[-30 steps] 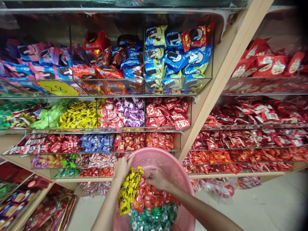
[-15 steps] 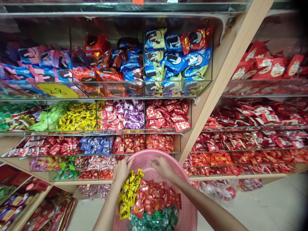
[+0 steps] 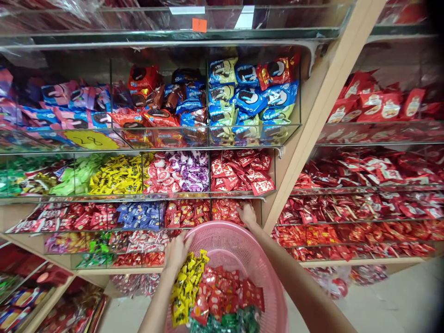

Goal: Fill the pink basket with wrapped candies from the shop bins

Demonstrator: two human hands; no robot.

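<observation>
My left hand (image 3: 176,253) is closed on the left rim of a pink plastic basket (image 3: 274,273). Inside the basket lie yellow packets (image 3: 187,286), red packets (image 3: 222,291) and green-wrapped pieces (image 3: 232,321). Beyond the basket's far rim, my right hand (image 3: 247,214) reaches into a shelf compartment of small red packets (image 3: 225,210), at its right side. Its fingertips are among the packets and partly hidden, so I cannot make out whether they grip one.
Glass-fronted shelves hold blue cookie packs (image 3: 249,99), yellow candies (image 3: 118,175), purple-white candies (image 3: 194,171) and blue packets (image 3: 140,215). A slanting wooden post (image 3: 324,111) divides them from red packets (image 3: 378,164). A yellow "28" label (image 3: 90,139) hangs left.
My right hand has moved from over the basket up and forward to the red packets on the shelf. My left hand stays at the rim. The shelves appear slightly lower in view.
</observation>
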